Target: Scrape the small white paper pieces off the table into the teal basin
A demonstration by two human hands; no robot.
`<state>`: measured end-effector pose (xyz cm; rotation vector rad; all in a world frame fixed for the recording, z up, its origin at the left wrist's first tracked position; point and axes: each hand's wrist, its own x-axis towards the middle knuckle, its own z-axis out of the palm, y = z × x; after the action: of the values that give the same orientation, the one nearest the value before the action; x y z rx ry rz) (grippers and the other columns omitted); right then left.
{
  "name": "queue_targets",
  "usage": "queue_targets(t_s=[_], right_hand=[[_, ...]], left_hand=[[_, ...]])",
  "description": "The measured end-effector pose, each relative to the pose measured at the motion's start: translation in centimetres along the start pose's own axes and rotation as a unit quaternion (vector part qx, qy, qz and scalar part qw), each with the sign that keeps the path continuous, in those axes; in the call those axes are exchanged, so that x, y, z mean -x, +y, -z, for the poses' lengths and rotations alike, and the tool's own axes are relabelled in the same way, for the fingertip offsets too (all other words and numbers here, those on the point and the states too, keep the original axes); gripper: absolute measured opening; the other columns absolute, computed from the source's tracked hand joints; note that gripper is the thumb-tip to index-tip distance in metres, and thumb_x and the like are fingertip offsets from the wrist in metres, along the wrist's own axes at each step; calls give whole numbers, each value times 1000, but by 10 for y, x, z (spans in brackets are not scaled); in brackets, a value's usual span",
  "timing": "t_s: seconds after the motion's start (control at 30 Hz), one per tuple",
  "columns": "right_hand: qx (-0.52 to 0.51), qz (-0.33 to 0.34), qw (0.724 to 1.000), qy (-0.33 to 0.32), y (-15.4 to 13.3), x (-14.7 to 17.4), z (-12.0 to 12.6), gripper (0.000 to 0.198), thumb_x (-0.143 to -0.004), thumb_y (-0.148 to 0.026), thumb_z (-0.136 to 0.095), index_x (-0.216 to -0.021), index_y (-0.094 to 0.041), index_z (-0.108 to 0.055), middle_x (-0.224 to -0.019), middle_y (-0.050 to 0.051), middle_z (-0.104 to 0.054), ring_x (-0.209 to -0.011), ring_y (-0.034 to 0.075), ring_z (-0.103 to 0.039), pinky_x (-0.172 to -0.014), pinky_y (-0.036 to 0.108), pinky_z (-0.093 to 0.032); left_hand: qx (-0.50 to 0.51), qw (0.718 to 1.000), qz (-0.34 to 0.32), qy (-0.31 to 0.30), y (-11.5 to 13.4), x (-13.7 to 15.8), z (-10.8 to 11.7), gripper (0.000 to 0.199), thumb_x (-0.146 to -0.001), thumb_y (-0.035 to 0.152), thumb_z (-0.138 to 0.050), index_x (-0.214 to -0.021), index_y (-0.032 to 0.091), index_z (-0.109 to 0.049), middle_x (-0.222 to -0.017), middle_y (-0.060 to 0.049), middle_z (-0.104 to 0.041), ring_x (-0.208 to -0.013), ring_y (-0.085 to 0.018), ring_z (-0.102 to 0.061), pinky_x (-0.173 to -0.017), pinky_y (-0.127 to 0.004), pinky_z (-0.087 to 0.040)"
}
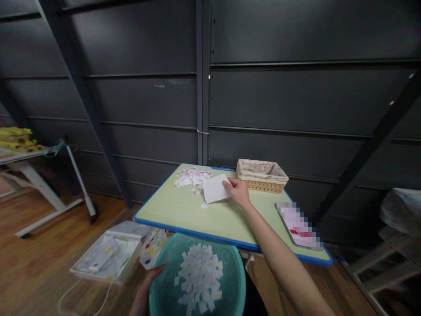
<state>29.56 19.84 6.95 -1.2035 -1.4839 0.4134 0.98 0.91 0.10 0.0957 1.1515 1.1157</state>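
My right hand [239,191] reaches over the pale green table and pinches a white card [215,189] by its right edge. Just behind the card lies a heap of small paper pieces [193,176], white with some reddish print, and a few loose bits are near the card's lower left. Below the table edge, my left hand [151,278] grips the left rim of a teal mesh basket [241,281]. Many small white paper squares [200,274] lie inside it. Most of the left fingers are hidden behind the rim.
A cloth-lined wicker basket [261,186] stands at the table's [171,208] back right. A blurred-out flat object [299,228] lies at the right edge. On the floor to the left is an open white box [108,259] with a cable. A dark panel wall [158,101] rises behind.
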Motion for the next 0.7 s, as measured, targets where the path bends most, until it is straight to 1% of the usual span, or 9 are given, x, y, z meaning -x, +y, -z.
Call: queue_targets(t_s=[0.1,0.2,0.37,0.53,0.7], right_hand=[[-27,-2,1000,2,-2,2,-3,42,-78,-44,-58,-89,-9,-79,-68,6,-72,-54,17,-57,-46,24,-37],[-52,5,998,-19,-4,5,-7,42,-77,-45,-60,-91,-11,-79,-73,7,-73,-56,18,-59,-47,24,-40],[-78,0,996,-31,-7,8,-12,41,-76,-45,-63,-93,-11,-79,-83,8,-76,-63,21,-64,-51,26,-46],[-52,17,998,-37,-9,9,-8,37,-76,-43,-63,-90,-13,-79,-83,8,-76,-65,23,-66,-53,27,-47],[-34,22,999,-2,-8,8,-4,35,-77,-40,-62,-91,-13,-79,-83,9,-76,-67,24,-67,-54,27,-47]], left_hand=[[-32,999,3,6,-1,-2,2,65,-73,23,-72,-133,6,-50,-80,-14,-80,-81,-37,-75,-74,-52,-59],[-30,999,3,12,0,-2,1,62,-74,22,-71,-131,8,-53,-81,-13,-80,-80,-36,-75,-75,-52,-59],[-39,999,-7,-2,0,-4,2,62,-73,25,-73,-128,5,-54,-75,-12,-79,-82,-35,-75,-76,-49,-59],[-42,999,-24,2,-2,-4,3,62,-75,22,-70,-131,5,-51,-61,-6,-76,-80,-34,-75,-75,-47,-59],[-43,999,-12,15,2,3,-2,62,-76,19,-69,-133,6,-50,-59,-5,-76,-74,-33,-75,-73,-46,-59]])
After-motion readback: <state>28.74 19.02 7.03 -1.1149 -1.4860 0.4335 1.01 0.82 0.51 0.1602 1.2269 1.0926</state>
